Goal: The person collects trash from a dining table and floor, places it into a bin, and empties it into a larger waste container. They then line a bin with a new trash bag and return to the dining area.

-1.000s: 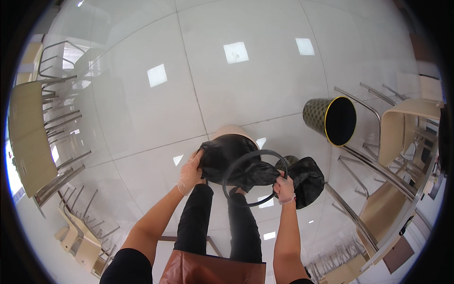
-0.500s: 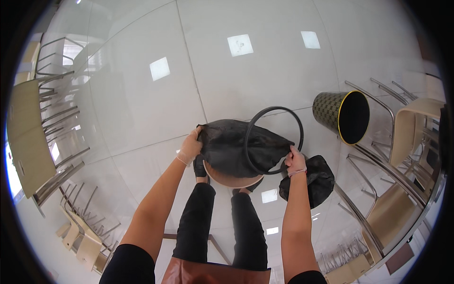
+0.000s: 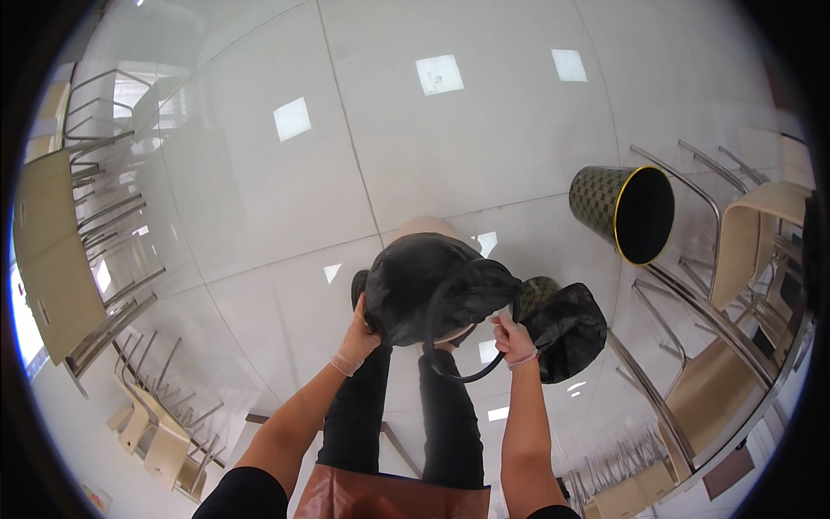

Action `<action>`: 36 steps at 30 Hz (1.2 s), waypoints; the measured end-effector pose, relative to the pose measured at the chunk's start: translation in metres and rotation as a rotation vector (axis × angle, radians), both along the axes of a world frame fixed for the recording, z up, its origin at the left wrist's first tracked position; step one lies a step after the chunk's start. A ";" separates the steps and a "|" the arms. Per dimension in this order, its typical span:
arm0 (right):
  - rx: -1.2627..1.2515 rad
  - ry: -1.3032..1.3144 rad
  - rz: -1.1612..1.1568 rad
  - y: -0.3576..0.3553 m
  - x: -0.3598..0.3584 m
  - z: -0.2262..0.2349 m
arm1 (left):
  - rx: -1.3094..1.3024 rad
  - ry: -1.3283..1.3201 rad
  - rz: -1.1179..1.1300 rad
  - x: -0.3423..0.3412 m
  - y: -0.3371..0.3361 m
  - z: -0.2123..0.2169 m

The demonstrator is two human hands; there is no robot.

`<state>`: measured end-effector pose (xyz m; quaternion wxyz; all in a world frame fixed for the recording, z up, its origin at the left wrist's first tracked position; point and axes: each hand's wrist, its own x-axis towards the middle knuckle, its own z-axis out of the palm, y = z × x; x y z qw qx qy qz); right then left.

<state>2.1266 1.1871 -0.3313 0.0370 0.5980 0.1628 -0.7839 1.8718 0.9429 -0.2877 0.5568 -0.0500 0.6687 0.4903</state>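
Observation:
A black plastic trash bag (image 3: 415, 281) is draped over a pale beige bin (image 3: 430, 227), which shows only in part, in front of my legs. My gloved left hand (image 3: 358, 336) is closed at the bag's left edge, against the bin's side. On the other side, my gloved right hand (image 3: 516, 339) is closed round a black ring (image 3: 464, 378), beside the bag's gathered right end. The ring hangs tilted across the bag. Whether bag film is also pinched in the right hand is hard to see.
Right of my right hand stands a patterned bin (image 3: 539, 294) with a black bag (image 3: 566, 333) over it. Another patterned bin with a yellow rim (image 3: 641, 216) stands farther right. Desks (image 3: 56, 259) and chairs (image 3: 761, 233) line both sides of the glossy tiled floor (image 3: 251, 208).
Both hands have come lower and nearer my legs, the right one also leftward with the ring. The stretched bag has become bunched and rounded, and the bin's far side now shows.

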 end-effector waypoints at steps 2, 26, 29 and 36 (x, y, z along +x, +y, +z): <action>0.129 -0.059 0.043 0.008 -0.031 0.041 | 0.065 0.012 0.135 0.018 -0.003 -0.004; 0.679 0.167 1.761 0.018 -0.156 0.086 | 0.087 0.148 0.066 0.040 -0.010 -0.034; 0.676 0.109 1.614 0.020 -0.095 0.081 | -0.131 0.272 -0.192 0.034 -0.012 -0.036; 0.683 0.063 1.653 0.029 -0.071 0.052 | -0.127 0.537 -0.360 0.036 -0.009 -0.079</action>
